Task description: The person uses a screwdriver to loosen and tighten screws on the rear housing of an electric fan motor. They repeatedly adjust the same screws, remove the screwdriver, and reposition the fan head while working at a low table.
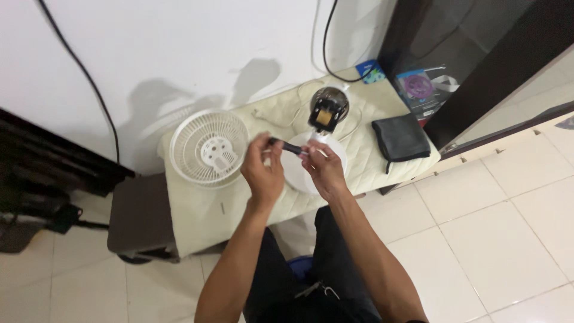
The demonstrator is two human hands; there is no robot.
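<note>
My left hand point(262, 171) and my right hand point(323, 169) are raised above a low table, and together they hold a short black screwdriver-like tool point(288, 146). The left fingers pinch its dark handle end. The right fingertips grip its other end. Under the hands lies the round white fan base point(338, 157). Behind it stands the fan's open motor housing point(327, 110), with black and yellow parts showing. A white fan grille point(208, 148) lies flat to the left of my hands.
A cream quilted cloth point(197, 212) covers the table. A black pouch point(400, 137) lies at its right end. Small boxes point(420, 87) sit by the wall at the back right. A dark stool point(139, 216) stands at the left. White tile floor point(496, 239) spreads to the right.
</note>
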